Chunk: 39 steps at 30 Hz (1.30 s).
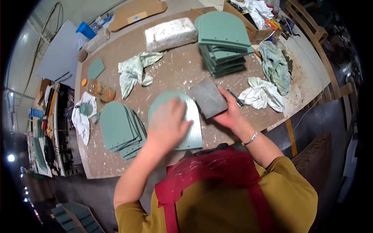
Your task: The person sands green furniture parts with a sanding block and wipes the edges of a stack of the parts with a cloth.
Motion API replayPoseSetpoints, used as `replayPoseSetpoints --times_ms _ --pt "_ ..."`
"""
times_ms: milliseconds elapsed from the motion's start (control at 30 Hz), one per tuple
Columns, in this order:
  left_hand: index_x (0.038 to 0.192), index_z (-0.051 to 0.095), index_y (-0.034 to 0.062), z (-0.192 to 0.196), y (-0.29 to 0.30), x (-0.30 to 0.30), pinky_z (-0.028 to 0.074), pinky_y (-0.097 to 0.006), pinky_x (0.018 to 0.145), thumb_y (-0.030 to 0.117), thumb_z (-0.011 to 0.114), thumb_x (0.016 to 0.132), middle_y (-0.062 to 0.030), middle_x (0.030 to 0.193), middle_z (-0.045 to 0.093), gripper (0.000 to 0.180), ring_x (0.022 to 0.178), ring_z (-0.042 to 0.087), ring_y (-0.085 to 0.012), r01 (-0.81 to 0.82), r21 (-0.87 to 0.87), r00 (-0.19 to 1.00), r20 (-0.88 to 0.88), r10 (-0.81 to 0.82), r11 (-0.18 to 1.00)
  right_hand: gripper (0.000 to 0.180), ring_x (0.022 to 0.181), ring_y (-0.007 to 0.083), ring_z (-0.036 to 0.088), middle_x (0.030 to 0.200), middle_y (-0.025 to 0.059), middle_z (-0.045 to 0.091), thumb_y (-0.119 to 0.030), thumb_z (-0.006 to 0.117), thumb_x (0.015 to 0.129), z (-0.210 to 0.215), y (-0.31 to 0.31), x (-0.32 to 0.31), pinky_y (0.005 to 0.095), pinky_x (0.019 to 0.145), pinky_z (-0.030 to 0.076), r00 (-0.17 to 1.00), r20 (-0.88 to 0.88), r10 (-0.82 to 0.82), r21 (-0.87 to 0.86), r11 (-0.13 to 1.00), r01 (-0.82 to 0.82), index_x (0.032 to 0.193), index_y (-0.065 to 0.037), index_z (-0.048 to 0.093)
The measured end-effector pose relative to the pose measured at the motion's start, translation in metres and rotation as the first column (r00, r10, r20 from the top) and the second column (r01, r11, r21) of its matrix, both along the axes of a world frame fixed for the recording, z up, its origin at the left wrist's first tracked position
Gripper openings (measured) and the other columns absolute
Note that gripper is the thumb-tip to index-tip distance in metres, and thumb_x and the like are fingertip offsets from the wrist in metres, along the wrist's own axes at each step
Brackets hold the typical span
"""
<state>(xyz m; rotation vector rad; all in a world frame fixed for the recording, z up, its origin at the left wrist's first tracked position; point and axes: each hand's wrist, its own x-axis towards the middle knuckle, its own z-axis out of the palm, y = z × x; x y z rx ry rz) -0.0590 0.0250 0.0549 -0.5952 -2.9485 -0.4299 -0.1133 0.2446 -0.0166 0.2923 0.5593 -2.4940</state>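
Observation:
My left hand [168,122] lies flat, fingers spread, on a green arch-shaped board [192,128] at the near edge of the worktable [175,73]. My right hand [229,112] grips a grey square sheet [208,98], held tilted just above the board's right top corner. To the left lies a fanned pile of the same green boards [118,130]. A taller stack of green boards [223,40] stands at the far side of the table.
A pale green rag [134,72], a white wrapped block [171,34], an amber bottle [100,90] lying on its side, a single small green piece [95,68], and white [262,97] and green cloths [276,66] lie on the table. Wooden frames [314,42] stand at the right.

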Motion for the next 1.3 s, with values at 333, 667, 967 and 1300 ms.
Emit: replayPoseSetpoints --times_ms 333,667,967,1300 --pt "0.127 0.056 0.006 -0.061 -0.029 -0.046 0.048 -0.048 0.089 0.04 0.055 0.095 -0.0182 0.116 0.061 0.047 0.104 0.059 -0.0386 -0.234 0.111 0.972 0.032 0.232 0.966 0.053 0.124 0.0372 0.053 0.139 0.0179 0.051 -0.033 0.072 0.084 -0.001 0.014 0.055 0.0456 0.103 0.043 -0.029 -0.636 0.771 0.461 0.409 0.788 0.134 -0.018 0.06" --pt "0.124 0.057 0.0077 -0.053 -0.031 -0.048 0.048 -0.048 0.087 0.028 0.047 0.102 -0.0192 0.112 0.06 0.032 0.106 0.058 -0.0403 -0.274 0.151 0.961 0.09 0.263 0.95 0.049 0.119 0.0345 0.056 0.136 0.0128 0.054 -0.026 0.07 0.083 -0.002 0.006 0.063 0.0461 0.099 0.043 -0.031 -0.628 0.777 0.436 0.385 0.813 0.131 -0.023 0.062" --pt "0.131 0.052 0.0034 -0.063 -0.037 -0.047 0.043 -0.047 0.098 0.023 0.052 0.098 -0.0192 0.129 0.055 0.038 0.119 0.052 -0.0395 -0.21 0.135 0.971 -0.084 0.222 0.968 0.045 0.121 0.0368 0.056 0.134 0.0193 0.054 -0.034 0.065 0.091 0.012 -0.038 -0.079 0.0376 0.103 0.043 0.489 -0.443 0.751 0.791 0.071 0.608 0.128 -0.008 0.062" --pt "0.143 0.047 0.0135 -0.038 -0.006 0.043 0.033 -0.056 0.11 0.045 0.077 0.074 -0.0056 0.154 0.039 0.082 0.14 0.038 -0.0304 0.195 -0.021 0.975 0.116 -0.191 0.981 0.044 0.118 0.04 0.055 0.135 0.018 0.052 -0.034 0.061 0.091 0.017 -0.047 -0.027 0.0465 0.1 0.044 0.326 -0.49 0.809 0.634 0.074 0.77 0.13 -0.014 0.06"
